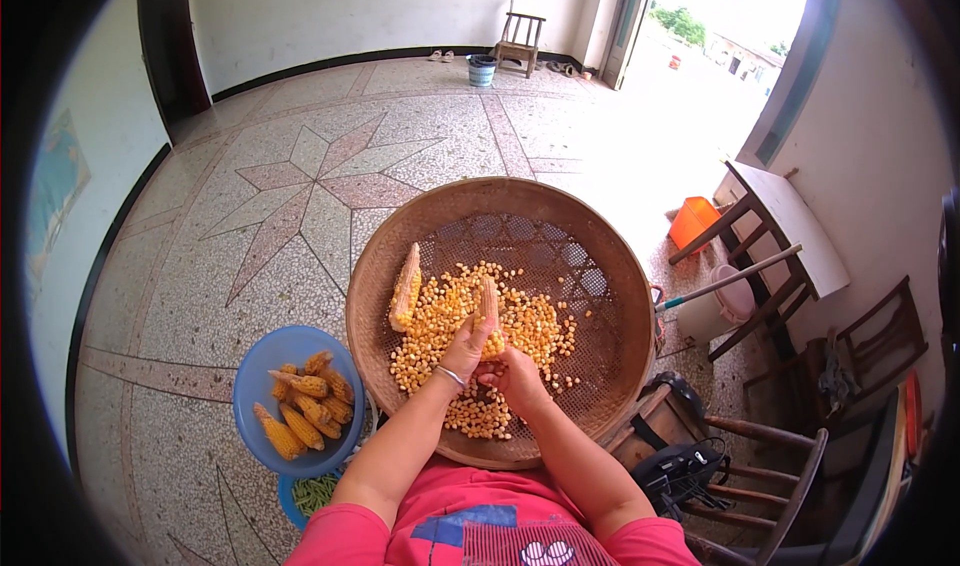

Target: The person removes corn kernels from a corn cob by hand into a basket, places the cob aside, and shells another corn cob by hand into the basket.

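A partly shelled corn cob is upright between my two hands, bare at its top with yellow kernels low down. My left hand, with a bracelet at the wrist, grips it. Against its lower end rests my right hand, fingers curled; whether it grips the cob is hard to tell. Both are over a round woven bamboo sieve in front of my body. Loose corn kernels lie spread in the sieve, and a second, partly shelled cob leans at its left side.
Left of the sieve, a blue plastic basin holds several corn cobs, above a basin of green beans. At right are a wooden chair with a black bag, a table, an orange bin and a lidded bucket.
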The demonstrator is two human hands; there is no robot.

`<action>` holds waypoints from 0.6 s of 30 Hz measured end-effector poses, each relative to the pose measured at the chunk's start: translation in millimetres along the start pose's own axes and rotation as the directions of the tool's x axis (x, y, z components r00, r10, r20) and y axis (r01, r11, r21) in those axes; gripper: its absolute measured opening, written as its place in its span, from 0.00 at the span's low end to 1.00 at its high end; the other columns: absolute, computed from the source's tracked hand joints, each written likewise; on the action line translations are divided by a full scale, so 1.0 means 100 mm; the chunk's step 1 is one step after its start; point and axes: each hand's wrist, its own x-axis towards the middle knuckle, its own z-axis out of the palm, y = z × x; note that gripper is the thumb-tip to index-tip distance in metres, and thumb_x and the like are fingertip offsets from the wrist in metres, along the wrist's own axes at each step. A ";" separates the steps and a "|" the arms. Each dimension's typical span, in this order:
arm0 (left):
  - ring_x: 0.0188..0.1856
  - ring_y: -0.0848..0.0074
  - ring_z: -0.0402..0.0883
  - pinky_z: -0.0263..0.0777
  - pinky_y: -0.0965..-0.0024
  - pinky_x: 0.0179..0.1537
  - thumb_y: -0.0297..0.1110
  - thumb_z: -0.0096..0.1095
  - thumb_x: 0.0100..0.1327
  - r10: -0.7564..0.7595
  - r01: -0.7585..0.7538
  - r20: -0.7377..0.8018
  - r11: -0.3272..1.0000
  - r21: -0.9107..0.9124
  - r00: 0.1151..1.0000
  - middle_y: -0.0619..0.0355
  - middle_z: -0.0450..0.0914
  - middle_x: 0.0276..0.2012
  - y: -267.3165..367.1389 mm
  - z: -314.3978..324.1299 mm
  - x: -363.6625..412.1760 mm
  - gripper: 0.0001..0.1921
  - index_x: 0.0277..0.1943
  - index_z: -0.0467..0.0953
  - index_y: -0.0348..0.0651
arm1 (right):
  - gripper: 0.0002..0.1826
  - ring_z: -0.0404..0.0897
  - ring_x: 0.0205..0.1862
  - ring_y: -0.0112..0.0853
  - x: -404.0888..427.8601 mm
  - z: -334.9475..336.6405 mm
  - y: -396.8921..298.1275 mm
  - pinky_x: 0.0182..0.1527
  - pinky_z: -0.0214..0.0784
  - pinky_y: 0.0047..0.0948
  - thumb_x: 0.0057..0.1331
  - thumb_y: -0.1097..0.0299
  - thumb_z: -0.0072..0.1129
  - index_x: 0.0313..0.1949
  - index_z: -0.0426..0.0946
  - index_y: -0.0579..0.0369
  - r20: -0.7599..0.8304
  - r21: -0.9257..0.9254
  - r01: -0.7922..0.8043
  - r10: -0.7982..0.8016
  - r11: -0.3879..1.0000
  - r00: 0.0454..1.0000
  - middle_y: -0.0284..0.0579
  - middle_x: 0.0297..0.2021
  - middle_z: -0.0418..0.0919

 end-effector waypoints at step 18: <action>0.29 0.80 0.74 0.70 0.78 0.21 0.52 0.55 0.61 -0.151 0.242 0.310 0.929 -0.280 0.939 0.61 0.74 0.32 0.06 -0.15 0.04 0.20 0.42 0.67 0.43 | 0.12 0.77 0.32 0.33 0.04 -0.08 0.02 0.35 0.73 0.31 0.66 0.65 0.41 0.40 0.67 0.62 0.036 0.154 -0.003 -0.003 0.988 0.999 0.46 0.32 0.75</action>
